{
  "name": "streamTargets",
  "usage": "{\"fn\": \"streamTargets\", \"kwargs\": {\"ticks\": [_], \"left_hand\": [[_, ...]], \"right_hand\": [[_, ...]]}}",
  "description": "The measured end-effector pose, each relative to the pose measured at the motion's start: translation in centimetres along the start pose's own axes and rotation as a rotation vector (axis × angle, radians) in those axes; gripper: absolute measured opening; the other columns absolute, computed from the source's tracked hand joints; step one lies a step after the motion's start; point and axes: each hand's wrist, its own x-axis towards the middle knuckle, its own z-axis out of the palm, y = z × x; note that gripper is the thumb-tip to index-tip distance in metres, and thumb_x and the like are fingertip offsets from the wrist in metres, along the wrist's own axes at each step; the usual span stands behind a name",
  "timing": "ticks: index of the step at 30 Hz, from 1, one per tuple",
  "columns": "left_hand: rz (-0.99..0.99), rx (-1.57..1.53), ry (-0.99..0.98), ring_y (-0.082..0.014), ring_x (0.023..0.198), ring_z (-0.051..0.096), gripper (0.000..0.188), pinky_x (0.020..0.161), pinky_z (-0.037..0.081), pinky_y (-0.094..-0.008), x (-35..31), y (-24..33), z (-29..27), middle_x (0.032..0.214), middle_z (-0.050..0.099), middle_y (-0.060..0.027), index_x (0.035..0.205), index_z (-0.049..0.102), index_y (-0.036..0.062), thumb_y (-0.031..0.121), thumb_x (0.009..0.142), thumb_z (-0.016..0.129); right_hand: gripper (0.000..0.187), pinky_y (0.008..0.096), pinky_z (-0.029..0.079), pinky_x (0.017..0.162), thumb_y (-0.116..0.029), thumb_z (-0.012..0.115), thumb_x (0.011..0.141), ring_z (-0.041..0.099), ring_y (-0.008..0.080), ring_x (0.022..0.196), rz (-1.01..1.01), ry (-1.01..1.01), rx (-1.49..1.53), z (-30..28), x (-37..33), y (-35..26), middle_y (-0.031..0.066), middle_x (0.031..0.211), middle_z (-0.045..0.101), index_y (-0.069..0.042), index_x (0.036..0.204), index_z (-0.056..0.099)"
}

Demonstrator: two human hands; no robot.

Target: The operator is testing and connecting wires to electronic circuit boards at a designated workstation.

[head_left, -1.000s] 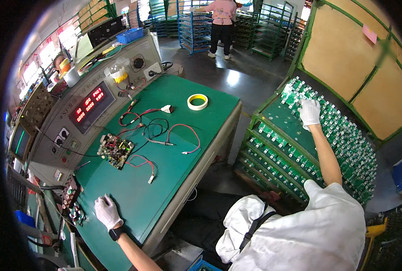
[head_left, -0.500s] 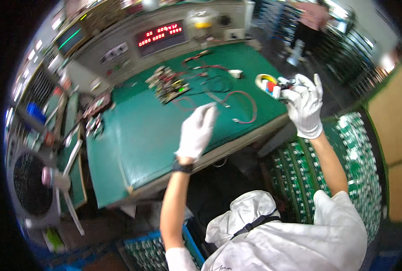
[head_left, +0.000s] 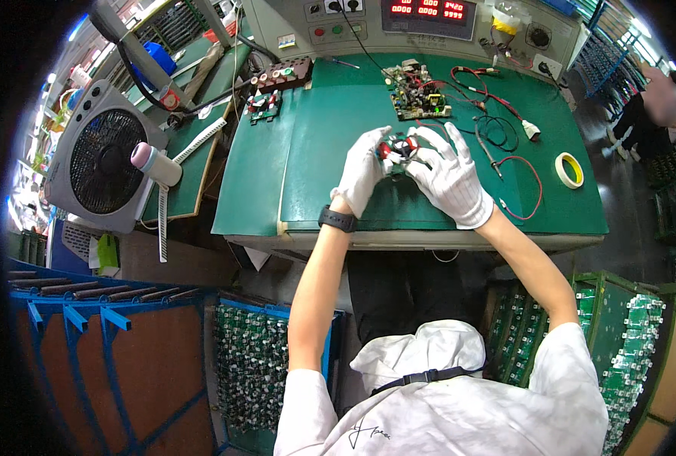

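You're holding a part [head_left: 399, 148] over the bench [head_left: 330, 144].
Left hand [head_left: 363, 171] and right hand [head_left: 453, 180] are clamping fingers [head_left: 434, 141] on it.

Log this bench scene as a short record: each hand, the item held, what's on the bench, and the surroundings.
Left hand: white-gloved, gripping one side of a small electronic assembly
Right hand: white-gloved, gripping the other side
Held item: red, white and dark pieces visible; partly hidden by fingers
Bench: green top
On bench: circuit board beyond the hands; tape roll toward the right
Behind bench: lit red-digit display
Left of bench: grey fan
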Motion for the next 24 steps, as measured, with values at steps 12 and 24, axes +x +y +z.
{"fn": "streamTargets", "kwargs": {"ticks": [12,24], "left_hand": [[-0.492,-0.029,-0.123,-0.0105,0.086,0.058,0.032,0.073,0.051,-0.0270,3.1,4.6,-2.6,0.102,0.065,-0.0059,0.120,0.066,0.0064,0.032,0.109,0.049],[-0.006,0.639,-0.003,-0.0318,0.109,0.065,0.017,0.094,0.052,-0.0422,1.5,1.1,-4.9,0.113,0.071,-0.0096,0.105,0.077,0.0143,0.026,0.098,0.067]], "right_hand": [[0.022,0.0491,0.044,0.110,-0.025,0.078,0.085,0.065,0.0280,0.115,0.151,-0.200,0.240,-2.1,-3.7,4.3,0.0053,0.103,0.070,-0.014,0.104,0.074],[0.027,0.0458,0.050,0.101,-0.023,0.077,0.087,0.064,0.0333,0.111,0.203,-0.355,0.340,-1.2,-5.7,6.3,0.0119,0.106,0.070,-0.008,0.109,0.071]]}}
